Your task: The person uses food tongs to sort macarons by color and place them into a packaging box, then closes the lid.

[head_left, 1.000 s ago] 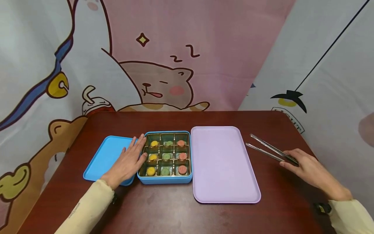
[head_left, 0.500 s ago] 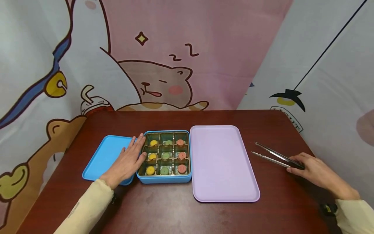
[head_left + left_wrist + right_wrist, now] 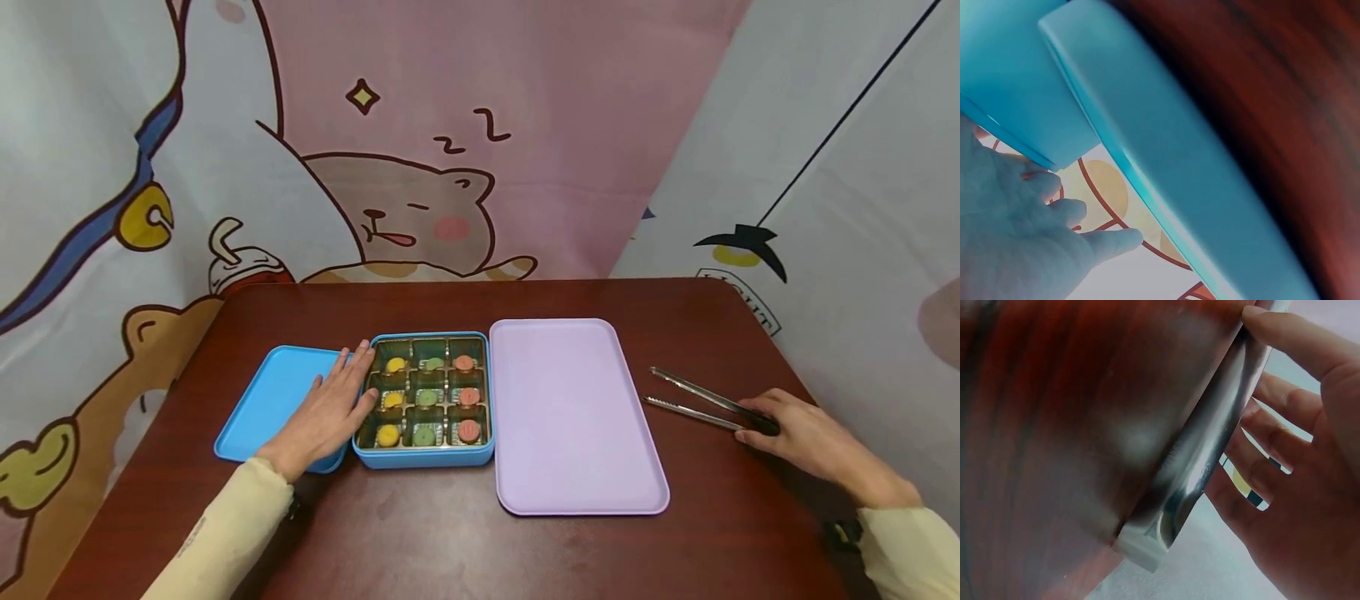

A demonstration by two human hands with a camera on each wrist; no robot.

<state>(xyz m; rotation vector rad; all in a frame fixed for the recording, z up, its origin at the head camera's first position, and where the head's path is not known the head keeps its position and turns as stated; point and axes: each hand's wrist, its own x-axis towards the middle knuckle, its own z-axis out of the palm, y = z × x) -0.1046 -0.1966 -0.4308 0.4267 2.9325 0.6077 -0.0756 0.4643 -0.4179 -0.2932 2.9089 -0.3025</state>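
Note:
My left hand (image 3: 324,415) rests with straight fingers against the left side of a blue box (image 3: 423,458). Inside the box, a gold divided insert carries small round pieces: yellow (image 3: 387,435), green (image 3: 424,436) and pink-orange (image 3: 468,431), one colour per column. Under that same hand lies a flat blue lid (image 3: 273,398), partly hidden by it. My right hand (image 3: 813,439) grips metal tongs (image 3: 701,398) by the rear end, thumb on one side and fingers on the other. Their toothed tips point left and stand apart. The right wrist view shows the tongs' metal end (image 3: 1200,450) close up.
A pale purple tray (image 3: 577,417) lies right of the box, close against it. The tongs' tips are near the tray's right edge. Everything stands on a dark reddish-brown table (image 3: 420,542). Behind the table hangs a printed cartoon cloth (image 3: 585,125).
My right hand has shifted to the right with the tongs, whose tips have come nearer to me. The left hand, box and tray have kept their places.

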